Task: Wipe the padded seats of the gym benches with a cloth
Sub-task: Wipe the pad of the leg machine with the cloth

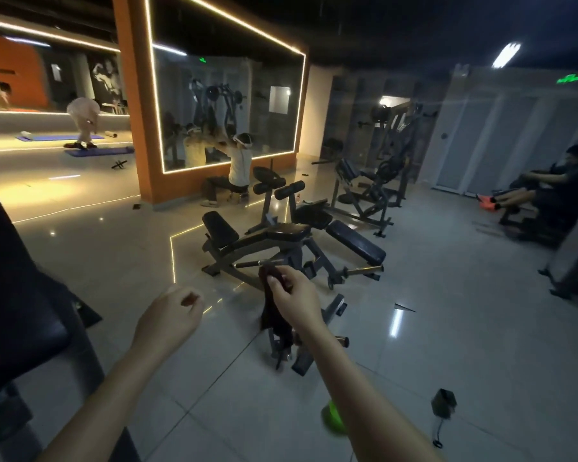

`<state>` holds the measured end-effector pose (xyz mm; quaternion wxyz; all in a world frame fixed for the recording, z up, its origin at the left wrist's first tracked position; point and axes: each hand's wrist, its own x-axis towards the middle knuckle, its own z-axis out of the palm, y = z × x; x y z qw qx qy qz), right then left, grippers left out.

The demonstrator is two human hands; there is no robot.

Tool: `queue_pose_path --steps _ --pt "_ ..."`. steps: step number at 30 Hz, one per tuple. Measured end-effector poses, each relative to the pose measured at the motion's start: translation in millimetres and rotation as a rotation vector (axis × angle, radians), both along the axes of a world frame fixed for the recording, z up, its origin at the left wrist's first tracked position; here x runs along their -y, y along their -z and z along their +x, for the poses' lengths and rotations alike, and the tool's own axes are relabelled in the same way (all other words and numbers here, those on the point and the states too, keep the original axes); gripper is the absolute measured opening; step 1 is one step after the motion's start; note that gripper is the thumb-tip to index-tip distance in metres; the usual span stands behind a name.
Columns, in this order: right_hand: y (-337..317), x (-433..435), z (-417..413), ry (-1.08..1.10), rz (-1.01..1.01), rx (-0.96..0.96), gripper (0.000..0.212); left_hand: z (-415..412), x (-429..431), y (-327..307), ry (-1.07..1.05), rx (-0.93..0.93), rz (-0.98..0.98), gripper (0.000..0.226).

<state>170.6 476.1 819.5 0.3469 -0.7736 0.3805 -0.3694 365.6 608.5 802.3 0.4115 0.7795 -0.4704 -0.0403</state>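
Observation:
My right hand (292, 296) is raised in mid-air and pinches a dark cloth (270, 311) that hangs down from its fingers. To its left, my left hand (172, 316) floats with fingers loosely curled and holds nothing. Ahead on the tiled floor stands a black gym machine with a square seat pad (289, 232), a back pad (220, 228) at its left and a long padded bench (356, 242) at its right. A dark padded seat (17, 315) fills the left edge, close to me.
More machines (374, 185) stand at the back by a mirrored orange pillar (134, 105). A person sits exercising at the mirror, another bends over mats at far left, others sit at right. A green object (331, 415) and a small dark box (443, 402) lie by my right arm.

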Motion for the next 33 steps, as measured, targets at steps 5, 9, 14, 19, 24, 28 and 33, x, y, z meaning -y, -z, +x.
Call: queue_pose_path --steps 5,9,14,19,24,28,33 --pt "15 43 -28 0.101 0.034 0.03 0.036 -5 34 12 -0.01 -0.037 0.046 0.017" --pt "20 99 -44 0.142 0.037 0.047 0.032 -6 83 19 -0.01 -0.052 0.066 0.019" --pt "30 189 -61 0.095 0.055 0.049 0.026 -17 157 28 -0.033 -0.099 0.056 0.015" --pt "28 289 -71 0.063 0.078 0.021 0.027 -24 242 23 -0.092 -0.139 0.018 0.025" --pt "35 376 -64 0.074 0.082 0.017 0.036 -28 317 24 -0.105 -0.167 0.007 0.02" --pt "42 430 -42 0.081 0.11 0.051 0.033 -10 373 36 -0.108 -0.146 0.021 0.019" --pt "52 498 0 0.09 0.139 0.024 0.033 30 451 52 -0.078 -0.163 0.012 0.022"
